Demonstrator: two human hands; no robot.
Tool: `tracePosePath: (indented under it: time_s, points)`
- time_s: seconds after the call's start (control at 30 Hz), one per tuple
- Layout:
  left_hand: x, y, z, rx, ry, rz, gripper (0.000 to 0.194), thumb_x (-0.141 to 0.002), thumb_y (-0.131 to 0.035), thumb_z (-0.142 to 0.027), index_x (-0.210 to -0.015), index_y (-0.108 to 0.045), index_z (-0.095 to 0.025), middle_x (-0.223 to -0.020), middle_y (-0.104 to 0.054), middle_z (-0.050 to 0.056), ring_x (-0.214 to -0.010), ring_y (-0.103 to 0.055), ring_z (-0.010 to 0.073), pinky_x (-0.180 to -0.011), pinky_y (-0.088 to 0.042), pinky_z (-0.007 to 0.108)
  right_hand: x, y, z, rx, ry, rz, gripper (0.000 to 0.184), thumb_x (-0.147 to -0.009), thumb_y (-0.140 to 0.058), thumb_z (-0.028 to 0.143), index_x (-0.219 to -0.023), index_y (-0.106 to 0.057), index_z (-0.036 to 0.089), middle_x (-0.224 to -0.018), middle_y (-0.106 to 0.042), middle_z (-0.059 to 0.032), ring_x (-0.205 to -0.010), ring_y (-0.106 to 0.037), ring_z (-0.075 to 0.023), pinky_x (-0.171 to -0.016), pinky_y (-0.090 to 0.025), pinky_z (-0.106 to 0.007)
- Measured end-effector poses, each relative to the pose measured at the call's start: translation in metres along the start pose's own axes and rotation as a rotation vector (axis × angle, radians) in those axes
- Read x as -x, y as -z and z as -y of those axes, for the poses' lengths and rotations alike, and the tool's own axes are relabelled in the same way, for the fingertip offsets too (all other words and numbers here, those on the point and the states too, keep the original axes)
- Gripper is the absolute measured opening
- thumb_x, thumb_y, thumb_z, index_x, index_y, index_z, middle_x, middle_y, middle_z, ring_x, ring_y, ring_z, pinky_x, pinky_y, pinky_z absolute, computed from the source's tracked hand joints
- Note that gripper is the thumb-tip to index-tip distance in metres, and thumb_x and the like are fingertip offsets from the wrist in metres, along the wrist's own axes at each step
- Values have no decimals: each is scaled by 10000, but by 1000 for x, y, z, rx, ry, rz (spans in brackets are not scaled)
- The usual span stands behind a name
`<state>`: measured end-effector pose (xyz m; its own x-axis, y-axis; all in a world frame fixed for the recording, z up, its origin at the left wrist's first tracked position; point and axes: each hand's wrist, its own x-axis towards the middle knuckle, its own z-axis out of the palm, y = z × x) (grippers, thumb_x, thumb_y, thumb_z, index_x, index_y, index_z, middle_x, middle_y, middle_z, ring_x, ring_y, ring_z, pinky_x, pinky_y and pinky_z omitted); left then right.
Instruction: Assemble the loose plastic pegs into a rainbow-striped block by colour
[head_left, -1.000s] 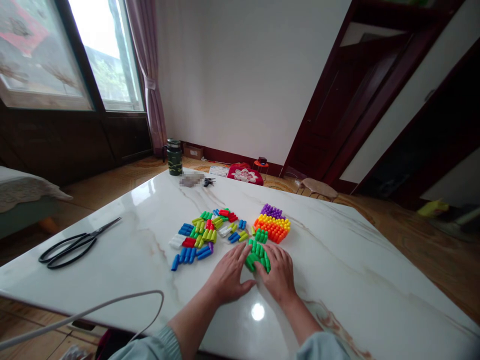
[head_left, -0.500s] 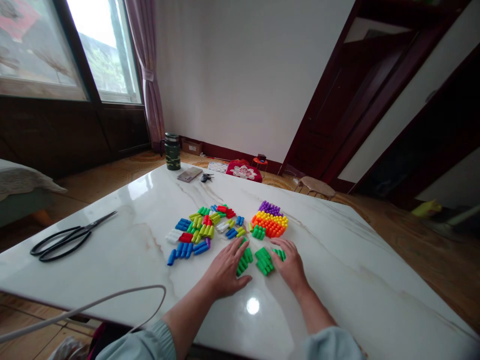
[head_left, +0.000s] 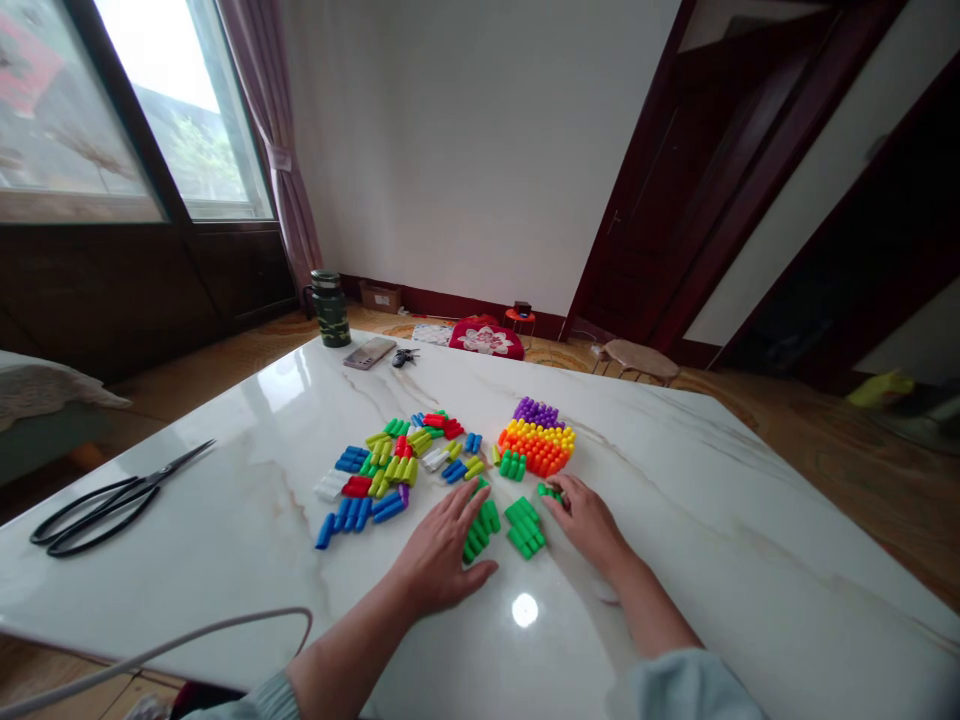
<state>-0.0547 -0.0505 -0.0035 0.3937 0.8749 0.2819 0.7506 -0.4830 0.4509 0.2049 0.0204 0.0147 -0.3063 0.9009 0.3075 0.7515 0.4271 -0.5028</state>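
My left hand [head_left: 442,545] is open, fingers spread, resting against a cluster of green bullet-shaped plastic blocks [head_left: 486,520] and partly hiding it. My right hand [head_left: 589,515] closes its thumb and fingers on a small row of green blocks [head_left: 550,492]. Between the hands lies another joined green group [head_left: 526,528]. Just beyond, a green row [head_left: 514,465] touches or nearly touches an upright bank of orange blocks [head_left: 536,452], yellow blocks [head_left: 551,432] and purple blocks [head_left: 536,410]. Left of these, blue blocks [head_left: 352,514], red, white and lime blocks [head_left: 390,470] lie in a loose pile.
Black-handled scissors [head_left: 124,500] lie on the white marble table [head_left: 247,500] at left. A pale cable [head_left: 195,630] loops over the near left edge. At the far corner are a camouflage flask [head_left: 330,310], a phone [head_left: 369,352] and keys [head_left: 405,357].
The view has shifted slightly. My right thumb and fingers have drawn together on the small green row, which has moved a little away from me. My left hand stays by its green cluster.
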Motion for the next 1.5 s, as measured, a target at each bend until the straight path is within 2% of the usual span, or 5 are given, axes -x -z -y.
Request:
tracePosePath:
  time_s: [0.43, 0.63, 0.93, 1.13, 1.5]
  points:
    - [-1, -1, 2, 1, 1, -7, 894, -748, -671, -428, -1507, -246, -221, -1567, -269, 119, -1417, -296, 328, -1145, -310, 508, 1, -16, -14, 7, 11, -396, 128, -887, -520, 267, -928, -596, 173, -897, -624, -54, -672, -602, -143, -660, -481, -263]
    - [-1, -1, 1, 5, -5, -14, 894, -743, -674, -422, -1505, -252, -222, -1565, -276, 117, -1413, -302, 329, -1143, -314, 508, 8, -17, 1, 125, -64, -294, 199, -859, -576, 301, -693, -598, 193, -770, -620, -4, -598, -588, -118, -610, -422, -246]
    - [-2, 1, -1, -4, 10, 0, 876, -751, -664, -433, -1498, -269, -205, -1560, -284, 127, -1417, -299, 316, -1149, -306, 500, 9, -26, 7, 123, -12, -155, 256, -875, -557, 283, -1090, -689, 234, -1072, -687, -29, -801, -648, -163, -742, -490, -268]
    - [-1, 1, 0, -11, 5, -4, 885, -750, -666, -435, -1503, -258, -211, -1562, -283, 118, -1415, -304, 314, -1148, -308, 495, 6, -26, 7, 181, 77, -142, 301, -894, -508, 228, -1139, -683, 226, -1125, -686, -57, -1019, -603, -214, -897, -482, -334]
    - [-1, -1, 2, 1, -12, -24, 879, -762, -663, -442, -1506, -246, -230, -1565, -279, 109, -1416, -300, 322, -1143, -312, 504, 9, -23, 9, 168, 19, -264, 246, -904, -460, 194, -928, -704, 190, -971, -697, -68, -945, -591, -206, -853, -469, -316]
